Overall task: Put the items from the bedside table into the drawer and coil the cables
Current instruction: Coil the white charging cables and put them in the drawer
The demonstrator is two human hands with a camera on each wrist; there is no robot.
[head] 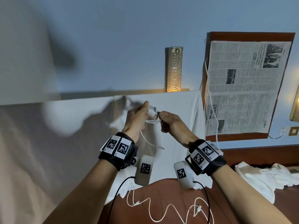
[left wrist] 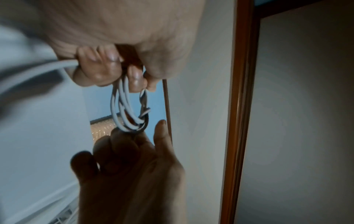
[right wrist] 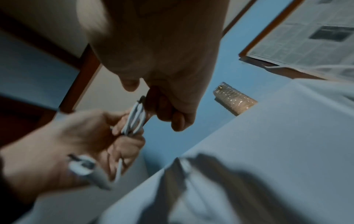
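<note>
A white cable [head: 152, 121] is wound into a small coil and held in the air between both hands, over a white cloth [head: 178, 110]. My left hand [head: 145, 110] grips the coil's left side, fingers curled round the loops [left wrist: 124, 109]. My right hand [head: 159, 118] pinches the opposite side, where a strand wraps across the loops [right wrist: 136, 119]. The cable's loose tail hangs below my left hand and ends in a small plug [head: 161, 148]. A second white cable [head: 161, 210] lies uncoiled in wavy loops on the brown surface near me.
A wooden-framed panel lined with newspaper [head: 242, 86] is on the right, with a third white cable [head: 212, 110] hanging along its left edge. A lit ribbed lamp [head: 174, 70] stands behind the cloth. Crumpled white fabric [head: 267, 175] lies at the right.
</note>
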